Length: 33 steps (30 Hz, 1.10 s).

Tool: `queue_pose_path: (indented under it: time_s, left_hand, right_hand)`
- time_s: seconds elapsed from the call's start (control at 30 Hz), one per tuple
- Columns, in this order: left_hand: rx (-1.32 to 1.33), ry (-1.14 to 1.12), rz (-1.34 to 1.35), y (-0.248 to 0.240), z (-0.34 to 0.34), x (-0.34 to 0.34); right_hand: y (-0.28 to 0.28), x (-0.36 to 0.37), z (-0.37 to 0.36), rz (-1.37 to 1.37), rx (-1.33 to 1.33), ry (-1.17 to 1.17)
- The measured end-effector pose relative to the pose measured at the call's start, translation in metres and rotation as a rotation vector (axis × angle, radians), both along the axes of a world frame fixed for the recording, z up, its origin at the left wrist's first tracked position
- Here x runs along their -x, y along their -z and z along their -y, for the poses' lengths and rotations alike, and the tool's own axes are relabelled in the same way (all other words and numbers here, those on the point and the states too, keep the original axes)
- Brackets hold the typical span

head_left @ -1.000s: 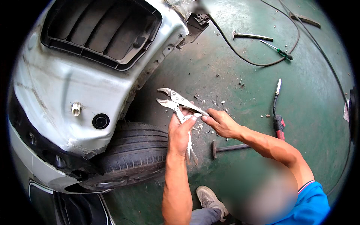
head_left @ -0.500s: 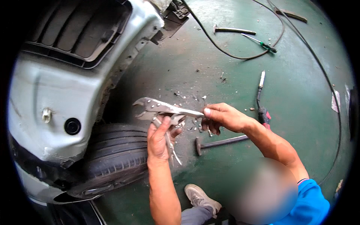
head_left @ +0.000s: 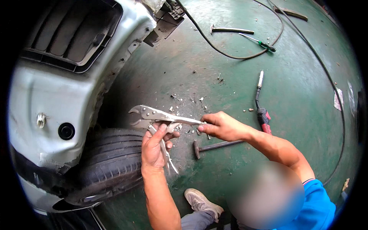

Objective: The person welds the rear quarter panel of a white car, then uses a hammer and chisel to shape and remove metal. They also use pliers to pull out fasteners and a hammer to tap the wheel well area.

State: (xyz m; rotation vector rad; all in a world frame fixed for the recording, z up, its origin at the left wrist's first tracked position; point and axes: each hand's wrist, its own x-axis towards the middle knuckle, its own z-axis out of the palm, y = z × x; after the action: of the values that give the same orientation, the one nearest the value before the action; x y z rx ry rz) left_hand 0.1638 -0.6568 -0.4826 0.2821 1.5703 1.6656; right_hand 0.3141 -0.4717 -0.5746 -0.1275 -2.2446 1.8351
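Observation:
A pair of silver locking pliers (head_left: 174, 117) is held in front of me, its curved jaws apart and pointing left toward the car. My left hand (head_left: 154, 147) grips it from below, with the thumb along the lower handle, which hangs down open, away from the upper one. At the tail end of the upper handle, my right hand (head_left: 219, 125) pinches the adjusting screw between thumb and fingers. Beneath the hands, a hammer (head_left: 220, 145) lies on the floor with its head to the left.
Left stands a silver car body panel (head_left: 50, 99) with a tire (head_left: 115, 153) below it. On the green floor lie a welding torch (head_left: 263, 115), a screwdriver (head_left: 260, 43), a second hammer (head_left: 234, 30), a looping cable (head_left: 320, 55) and scattered debris (head_left: 201, 99).
The whole view has shifted slightly. My right fingers have changed their hold at the screw end, while my left hand keeps its grip on the locking pliers.

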Motion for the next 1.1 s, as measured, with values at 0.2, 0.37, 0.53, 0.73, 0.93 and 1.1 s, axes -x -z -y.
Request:
queue_pose_path:
  time_s: [0.2, 0.37, 0.53, 0.73, 0.93, 1.1]
  left_hand:
    - [0.089, -0.102, 0.0, -0.013, -0.001, -0.009]
    - [0.107, -0.036, -0.184, -0.037, -0.026, -0.013]
    - [-0.009, -0.075, -0.348, -0.043, -0.037, 0.004]
    - [-0.005, -0.122, -0.469, -0.037, -0.051, 0.024]
    - [0.097, -0.233, -0.52, -0.056, -0.067, 0.022]
    - [0.054, -0.376, -0.64, -0.035, -0.071, 0.029]
  right_hand:
    - [-0.006, 0.012, 0.015, -0.271, -0.498, 0.273]
    - [-0.022, 0.059, 0.03, -0.218, -0.435, 0.298]
    - [-0.025, 0.096, 0.038, -0.15, -0.24, 0.207]
    - [-0.022, 0.125, 0.028, -0.169, -0.105, 0.15]
    - [-0.044, 0.135, 0.025, -0.108, -0.054, 0.097]
    - [-0.034, 0.144, 0.029, -0.153, -0.083, 0.067]
